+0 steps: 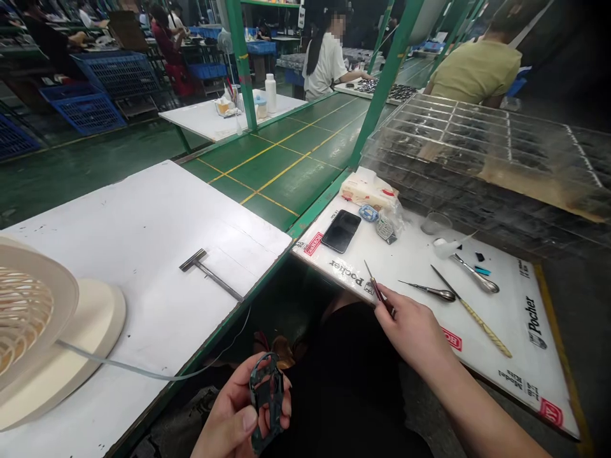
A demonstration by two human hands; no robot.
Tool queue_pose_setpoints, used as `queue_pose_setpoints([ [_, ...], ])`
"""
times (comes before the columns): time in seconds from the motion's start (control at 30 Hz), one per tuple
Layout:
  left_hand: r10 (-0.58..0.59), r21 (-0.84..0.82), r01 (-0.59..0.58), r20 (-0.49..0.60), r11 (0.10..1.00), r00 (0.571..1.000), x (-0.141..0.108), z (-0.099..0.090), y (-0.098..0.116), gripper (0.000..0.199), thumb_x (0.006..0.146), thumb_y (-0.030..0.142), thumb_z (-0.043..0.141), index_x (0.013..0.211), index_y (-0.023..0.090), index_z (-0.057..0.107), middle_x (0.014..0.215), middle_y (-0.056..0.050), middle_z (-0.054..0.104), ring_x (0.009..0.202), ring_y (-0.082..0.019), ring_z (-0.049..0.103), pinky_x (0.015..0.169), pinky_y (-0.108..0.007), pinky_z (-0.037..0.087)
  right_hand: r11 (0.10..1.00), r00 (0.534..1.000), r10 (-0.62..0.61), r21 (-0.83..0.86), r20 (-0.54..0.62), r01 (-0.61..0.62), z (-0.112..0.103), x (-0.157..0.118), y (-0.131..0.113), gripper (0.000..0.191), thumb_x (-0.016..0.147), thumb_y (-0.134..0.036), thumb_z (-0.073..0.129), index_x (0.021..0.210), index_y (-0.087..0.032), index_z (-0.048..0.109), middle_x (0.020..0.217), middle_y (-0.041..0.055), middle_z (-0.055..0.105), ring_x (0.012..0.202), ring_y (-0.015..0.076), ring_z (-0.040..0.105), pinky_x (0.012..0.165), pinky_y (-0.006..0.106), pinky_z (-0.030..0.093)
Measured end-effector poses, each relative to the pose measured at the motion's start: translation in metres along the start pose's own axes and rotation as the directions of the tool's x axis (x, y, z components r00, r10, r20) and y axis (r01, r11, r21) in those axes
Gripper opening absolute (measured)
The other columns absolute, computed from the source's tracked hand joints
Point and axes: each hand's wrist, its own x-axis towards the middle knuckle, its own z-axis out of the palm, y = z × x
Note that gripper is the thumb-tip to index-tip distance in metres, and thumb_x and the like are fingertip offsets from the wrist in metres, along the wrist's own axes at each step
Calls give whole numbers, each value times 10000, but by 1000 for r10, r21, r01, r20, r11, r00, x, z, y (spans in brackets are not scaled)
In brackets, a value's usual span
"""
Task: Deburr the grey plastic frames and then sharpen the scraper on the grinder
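My left hand [238,407] is closed around a dark green plastic frame [268,397] with large openings, shaped like a small model car body, above my lap. My right hand [410,324] grips a slim pointed tool [375,280] with a dark red handle, its thin metal tip facing up and left over the near edge of the white printed board [501,388]. Nearest to that hand on the board lies a pointed awl [429,291]. Beyond it rest a long file with a yellow wrapped handle [484,327] and a silver-handled tool [477,273].
A black phone [340,231], a tissue pack [367,187] and a small clear cup [436,222] sit farther back. Stacked clear divided trays [477,146] rise behind. Leftward are a white table [143,222], a fan [38,331] and a T-shaped metal bar [210,273]. Co-workers sit beyond.
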Motion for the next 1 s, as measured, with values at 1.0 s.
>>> queue_pose_setpoints([
  [1.0, 267, -201, -233, 165, 952, 949, -19, 7, 15, 379, 940, 418, 1007, 1148, 200, 777, 1204, -110, 896, 918, -211, 875, 818, -306, 705, 506, 584, -801, 668, 129, 545, -22, -75, -94, 208, 1118, -272, 758, 1289, -376, 816, 1104, -7, 862, 949, 154, 871, 847, 172, 707],
])
